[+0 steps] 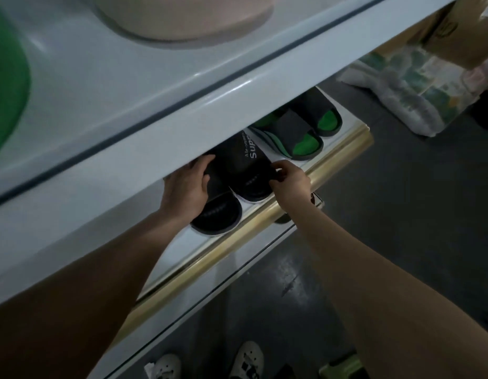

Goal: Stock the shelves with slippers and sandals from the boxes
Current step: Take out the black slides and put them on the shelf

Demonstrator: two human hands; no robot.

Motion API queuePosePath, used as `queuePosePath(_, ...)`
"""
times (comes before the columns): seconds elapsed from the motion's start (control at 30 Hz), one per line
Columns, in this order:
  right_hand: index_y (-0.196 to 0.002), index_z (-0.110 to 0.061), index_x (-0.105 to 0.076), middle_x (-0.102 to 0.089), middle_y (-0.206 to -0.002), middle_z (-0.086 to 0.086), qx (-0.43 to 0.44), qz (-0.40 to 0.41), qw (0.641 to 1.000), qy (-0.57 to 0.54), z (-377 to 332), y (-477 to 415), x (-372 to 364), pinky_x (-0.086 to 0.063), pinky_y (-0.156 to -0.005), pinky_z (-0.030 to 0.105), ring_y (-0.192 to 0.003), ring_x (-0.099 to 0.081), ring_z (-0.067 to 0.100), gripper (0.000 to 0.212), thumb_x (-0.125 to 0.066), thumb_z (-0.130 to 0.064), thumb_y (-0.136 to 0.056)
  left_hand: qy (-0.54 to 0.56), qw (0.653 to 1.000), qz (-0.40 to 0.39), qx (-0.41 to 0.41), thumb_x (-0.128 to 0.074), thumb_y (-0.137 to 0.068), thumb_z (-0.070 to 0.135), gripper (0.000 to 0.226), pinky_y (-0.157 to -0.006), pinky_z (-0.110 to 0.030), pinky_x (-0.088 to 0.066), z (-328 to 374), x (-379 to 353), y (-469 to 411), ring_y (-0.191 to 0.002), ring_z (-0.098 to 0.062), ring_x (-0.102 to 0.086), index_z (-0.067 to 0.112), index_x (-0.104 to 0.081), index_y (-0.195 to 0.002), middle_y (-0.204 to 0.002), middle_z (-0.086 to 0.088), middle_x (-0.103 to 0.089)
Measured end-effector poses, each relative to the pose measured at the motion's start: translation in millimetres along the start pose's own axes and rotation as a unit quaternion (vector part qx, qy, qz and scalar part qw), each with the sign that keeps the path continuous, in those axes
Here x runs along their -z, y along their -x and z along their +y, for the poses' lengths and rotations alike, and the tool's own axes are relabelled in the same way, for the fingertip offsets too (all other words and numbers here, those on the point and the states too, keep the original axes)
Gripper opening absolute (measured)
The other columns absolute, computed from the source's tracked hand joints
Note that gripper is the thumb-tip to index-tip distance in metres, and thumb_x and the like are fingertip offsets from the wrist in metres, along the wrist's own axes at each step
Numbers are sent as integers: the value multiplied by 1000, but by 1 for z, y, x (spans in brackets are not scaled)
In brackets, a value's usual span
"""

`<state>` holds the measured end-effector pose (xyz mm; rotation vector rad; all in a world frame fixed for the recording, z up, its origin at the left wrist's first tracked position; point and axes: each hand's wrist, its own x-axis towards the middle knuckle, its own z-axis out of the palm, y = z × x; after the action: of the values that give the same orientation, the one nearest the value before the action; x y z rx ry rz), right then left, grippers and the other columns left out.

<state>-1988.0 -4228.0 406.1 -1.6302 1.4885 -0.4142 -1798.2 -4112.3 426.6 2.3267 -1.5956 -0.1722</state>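
On gold-rimmed shelf point(223, 248) | black slides point(248, 170), matte, dotted footbeds, white lettering | left hand point(185, 187) grips one | right hand point(290, 184) pinches other's edge

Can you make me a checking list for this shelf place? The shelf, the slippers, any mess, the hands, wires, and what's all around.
Surface: white shelf with a gold front edge, below a pale upper shelf.
Job's things: black slippers, a pair side by side on the shelf; green-and-black slippers further along it.
Clutter: a pink round thing and a green thing on the upper shelf.
Hands: left hand holds one black slipper; right hand pinches the edge of the other.
Cables: nothing seen.
Surroundings: dark floor, a cardboard box, a plastic-wrapped bundle, white shoes at the bottom of the view.
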Motion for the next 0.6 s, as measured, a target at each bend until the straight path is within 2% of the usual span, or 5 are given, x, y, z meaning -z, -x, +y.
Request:
queuePosePath(0.07,-116,-25,-65,-64,-111,1,9,9,1000,19,1,-2,-4,-46,-68,17,-91,-62,16,35,-61,-5,-88,-10,1000,11,2,-53,-92,10,45,-102,-49,-34,1,-1,2,-122,-33,-49,20,-53,-136,-130,-10,-56)
queuePosePath(0.17,-115,-26,-66,-63,-114,2,11,13,999,39,2,-3,-7,-50,-78,24,-97,-62,19,34,-60,-6,-88,-17,1000,19,10,-53,-92,7,46,-102,-48,-32,5,-1,3,-122,-32,-48,21,-53,-136,-126,-10,-57)
queuePosePath(0.27,-117,-26,-65,-61,-116,4,11,12,999,52,3,-1,-7,-49,-80,25,-99,-61,20,34,-61,-8,-89,-9,999,24,21,-54,-88,2,50,-102,-47,-33,6,0,4,-119,-31,-49,20,-54,-135,-118,-9,-61)
queuePosePath(0.4,-122,-26,-61,-53,-120,5,29,14,997,69,2,14,-2,-45,-77,26,-96,-60,20,38,-64,-9,-88,-5,1000,4,29,-52,-92,7,47,-105,-44,-31,2,2,6,-124,-31,-46,20,-51,-138,-128,-11,-56)
queuePosePath(0.6,-118,-27,-62,-53,-118,2,33,33,999,25,-4,55,3,-46,-69,23,-89,-60,14,36,-66,-10,-88,16,999,-3,35,-59,-91,19,52,-120,-44,-15,6,10,25,-146,-30,-13,22,-45,-141,-155,-10,-25)
